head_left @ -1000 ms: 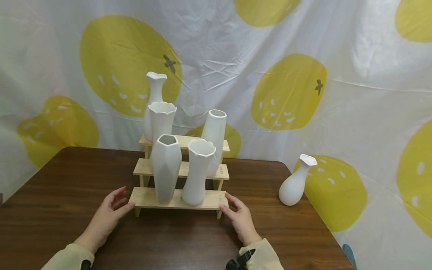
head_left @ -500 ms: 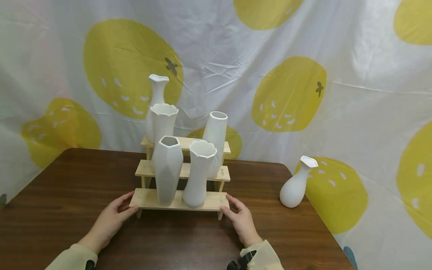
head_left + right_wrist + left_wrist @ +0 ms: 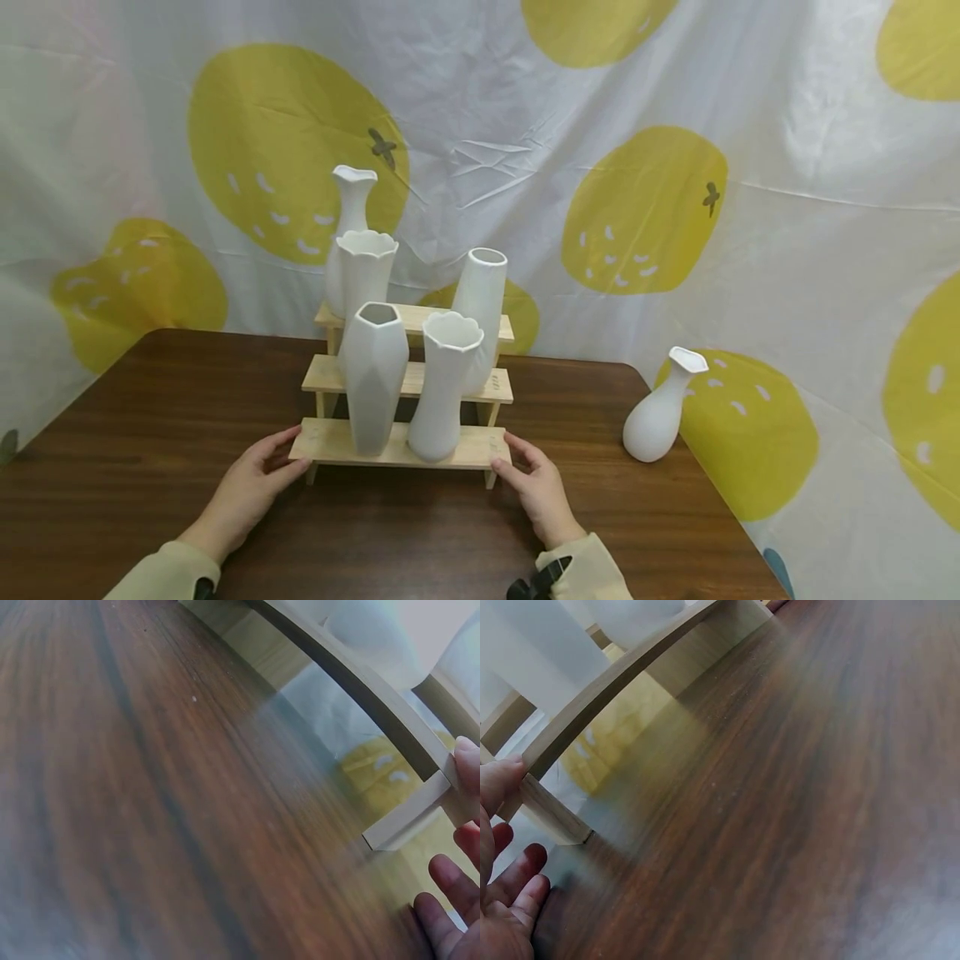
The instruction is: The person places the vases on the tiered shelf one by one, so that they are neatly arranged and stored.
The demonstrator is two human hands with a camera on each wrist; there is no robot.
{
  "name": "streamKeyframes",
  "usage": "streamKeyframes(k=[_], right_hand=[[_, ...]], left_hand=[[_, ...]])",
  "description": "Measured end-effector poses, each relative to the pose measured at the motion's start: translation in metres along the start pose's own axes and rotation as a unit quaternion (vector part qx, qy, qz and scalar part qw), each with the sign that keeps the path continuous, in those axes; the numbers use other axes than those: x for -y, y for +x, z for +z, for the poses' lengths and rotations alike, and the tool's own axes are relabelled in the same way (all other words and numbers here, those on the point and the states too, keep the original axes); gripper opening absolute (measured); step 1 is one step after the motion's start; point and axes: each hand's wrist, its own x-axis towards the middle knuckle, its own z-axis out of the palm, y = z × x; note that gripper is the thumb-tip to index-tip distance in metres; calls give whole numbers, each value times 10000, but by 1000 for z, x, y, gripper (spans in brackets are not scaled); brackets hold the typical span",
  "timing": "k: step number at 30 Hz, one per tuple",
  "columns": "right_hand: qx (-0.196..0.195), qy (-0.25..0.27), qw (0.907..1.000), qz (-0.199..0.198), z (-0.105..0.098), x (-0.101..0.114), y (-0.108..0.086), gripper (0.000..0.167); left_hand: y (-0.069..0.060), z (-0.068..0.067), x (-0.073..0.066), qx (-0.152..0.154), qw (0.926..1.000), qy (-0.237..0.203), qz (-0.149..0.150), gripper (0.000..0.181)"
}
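A three-tier wooden display stand (image 3: 326, 442) is on the table, bearing several white vases. My left hand (image 3: 243, 492) holds the left end of its lowest shelf, thumb at the front corner and index finger along the side. At the opposite end, my right hand (image 3: 540, 492) grips the same shelf in a similar way. A faceted vase (image 3: 373, 375) and a scalloped-rim vase (image 3: 442, 387) stand upright on that shelf. Behind them are another scalloped vase (image 3: 366, 271), a smooth tapered vase (image 3: 482, 308) and a narrow-necked vase (image 3: 354, 200). In both wrist views the lower fingers hang beneath the shelf.
One more white vase (image 3: 654, 421), round-bellied with a tilted neck, is near the table's right edge. The dark wooden table (image 3: 390, 542) extends in front of the stand. A white curtain (image 3: 480, 100) with yellow fruit prints hangs behind.
My left hand has moved right and come against the shelf's left end. My right hand stays at the other end. The whole scene has shifted slightly in the head view.
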Motion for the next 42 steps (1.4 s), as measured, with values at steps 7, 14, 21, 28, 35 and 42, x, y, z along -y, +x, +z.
streamKeyframes(k=[7,14,21,28,35,42], right_hand=[[-274,77,9995,104,-8,-15,13,50],[-950,-5,9953,163,-34,-17,24,52],[-1565,-304,9871,147,-73,-17,37,49],[-2357,-458,9707,46,-110,-5,43,52],[-3841,-565,9210,-303,-132,6,51,46],[-4506,-763,8894,3,-148,3,63,69]], left_hand=[[1,0,2,-31,9999,102,-100,73],[1,0,2,-42,9998,71,-156,73],[2,0,1,-40,9997,90,-218,75],[1,1,2,-34,9996,70,-272,77],[1,1,3,-65,9996,71,-258,77],[2,1,3,-62,9996,41,-257,76]])
